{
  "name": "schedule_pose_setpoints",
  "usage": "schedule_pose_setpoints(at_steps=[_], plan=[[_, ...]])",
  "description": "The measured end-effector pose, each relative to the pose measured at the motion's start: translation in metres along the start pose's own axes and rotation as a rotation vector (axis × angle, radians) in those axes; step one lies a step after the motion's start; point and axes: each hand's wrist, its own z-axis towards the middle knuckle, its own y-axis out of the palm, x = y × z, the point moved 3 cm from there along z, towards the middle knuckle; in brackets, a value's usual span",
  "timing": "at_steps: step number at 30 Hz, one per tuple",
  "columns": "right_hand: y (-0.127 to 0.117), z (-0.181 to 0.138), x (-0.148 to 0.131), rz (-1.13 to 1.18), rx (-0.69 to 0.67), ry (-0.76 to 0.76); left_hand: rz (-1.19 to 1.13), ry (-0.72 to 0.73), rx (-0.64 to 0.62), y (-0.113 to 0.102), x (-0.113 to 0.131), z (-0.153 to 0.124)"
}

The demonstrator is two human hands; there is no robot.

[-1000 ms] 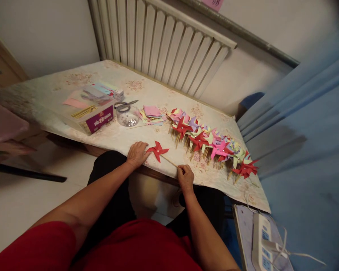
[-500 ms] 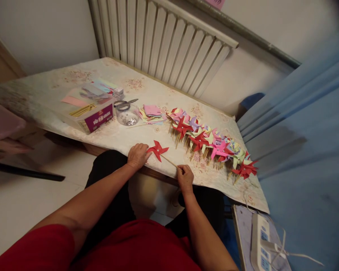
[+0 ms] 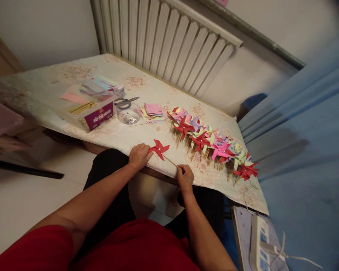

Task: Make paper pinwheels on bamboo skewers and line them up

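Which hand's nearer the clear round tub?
Left. The left hand is at a blade of the red pinwheel, on the table-edge side of the clear round tub; the right hand, on the stick, is farther right.

Red pinwheel [image 3: 159,149] between both hands [image 3: 139,156] [image 3: 185,177]

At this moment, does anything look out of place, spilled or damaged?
Nothing looks spilled or damaged. The one mild oddity: the scissors seem to rest atop the clear round tub, perched rather than lying on the tablecloth.

Purple label [image 3: 99,116], lettering [image 3: 100,119] illegible
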Motion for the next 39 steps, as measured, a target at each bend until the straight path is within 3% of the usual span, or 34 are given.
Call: schedule_pose_setpoints(at_steps=[39], plan=[[-0.0001, 0.0001, -0.0032, -0.032, -0.003, -0.012, -0.028, 0.017, -0.011, -0.0004, 0.0014, -0.0024]])
